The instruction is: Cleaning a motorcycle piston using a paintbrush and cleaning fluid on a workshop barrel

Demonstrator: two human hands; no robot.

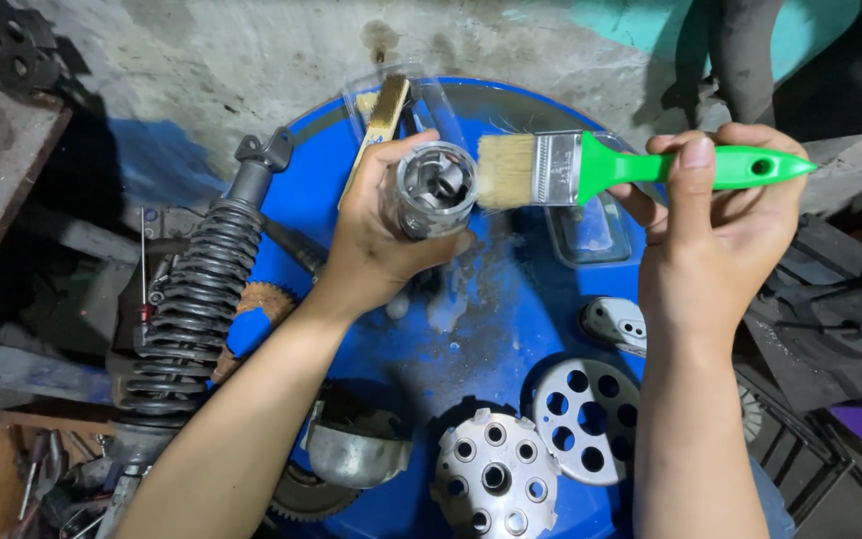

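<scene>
My left hand point(376, 235) grips a round silvery metal engine part point(435, 190) with a hollow, toothed inside, its open end turned up toward me. My right hand point(715, 230) holds a paintbrush point(591, 168) with a green plastic handle, a metal ferrule and pale bristles. The bristles point left and touch the rim of the metal part. Both hands hover over the top of a blue drum point(511, 319).
On the drum lie two perforated clutch plates point(496, 479) point(591, 419), a metal cup-shaped part point(356, 449), a small grey casting point(614, 321), a clear tray point(586, 230) and a wire brush point(381, 120). A black shock absorber point(197, 289) leans at the drum's left. Tool clutter lies lower left.
</scene>
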